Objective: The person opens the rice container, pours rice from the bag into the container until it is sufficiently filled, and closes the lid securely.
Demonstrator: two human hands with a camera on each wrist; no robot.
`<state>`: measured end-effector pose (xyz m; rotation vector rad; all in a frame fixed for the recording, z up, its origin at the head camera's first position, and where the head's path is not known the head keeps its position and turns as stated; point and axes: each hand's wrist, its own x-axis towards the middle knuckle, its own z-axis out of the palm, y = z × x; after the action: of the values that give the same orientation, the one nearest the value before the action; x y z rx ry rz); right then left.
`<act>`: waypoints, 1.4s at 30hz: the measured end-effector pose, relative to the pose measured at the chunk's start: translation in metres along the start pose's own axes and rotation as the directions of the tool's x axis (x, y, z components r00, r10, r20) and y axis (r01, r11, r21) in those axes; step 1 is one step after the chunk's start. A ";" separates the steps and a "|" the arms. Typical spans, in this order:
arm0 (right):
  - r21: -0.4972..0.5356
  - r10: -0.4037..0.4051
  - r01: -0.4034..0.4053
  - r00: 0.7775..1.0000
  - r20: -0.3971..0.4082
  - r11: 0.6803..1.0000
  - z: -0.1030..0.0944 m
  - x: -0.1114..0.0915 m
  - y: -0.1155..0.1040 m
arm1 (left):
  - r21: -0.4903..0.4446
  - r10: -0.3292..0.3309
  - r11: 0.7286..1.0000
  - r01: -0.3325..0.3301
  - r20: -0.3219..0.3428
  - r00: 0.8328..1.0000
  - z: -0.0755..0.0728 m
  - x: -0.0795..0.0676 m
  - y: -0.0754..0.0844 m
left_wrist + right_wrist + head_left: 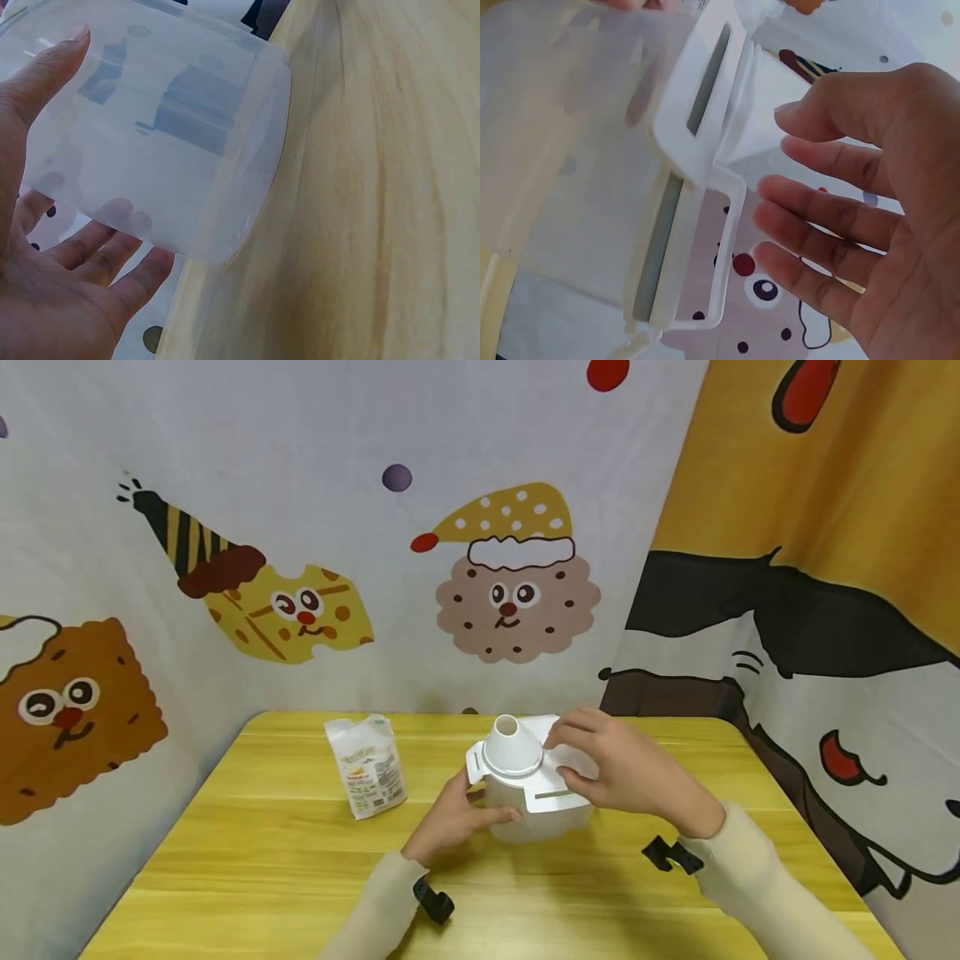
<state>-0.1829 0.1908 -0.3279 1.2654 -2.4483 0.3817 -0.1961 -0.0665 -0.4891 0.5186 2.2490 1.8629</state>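
A translucent plastic storage container (536,822) stands on the table with a white lid (555,798) on top. From the lid rises a white cone-shaped spout (513,747), open at its tip. My left hand (453,818) grips the container's side, with the thumb (52,71) on one wall and the fingers (146,274) against another. Just over the lid's right part hovers my right hand (618,764). In the right wrist view its fingers (832,210) are loosely bent, hold nothing and are apart from the lid's slotted flap (705,82).
A white printed bag (367,768) stands left of the container on the wood-grain table (285,860). Behind the table hangs a cloth (315,452) with cartoon figures. Black camera straps (433,902) are on both wrists.
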 end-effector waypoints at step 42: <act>-0.052 0.092 -0.089 0.993 0.072 0.995 0.007 0.007 0.028 | -0.015 -0.010 1.000 0.010 0.010 1.000 -0.002 0.001 0.002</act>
<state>-0.2111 0.1986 -0.3337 1.1714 -2.5680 0.3016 -0.1977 -0.0672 -0.4868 0.5124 2.2257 1.8668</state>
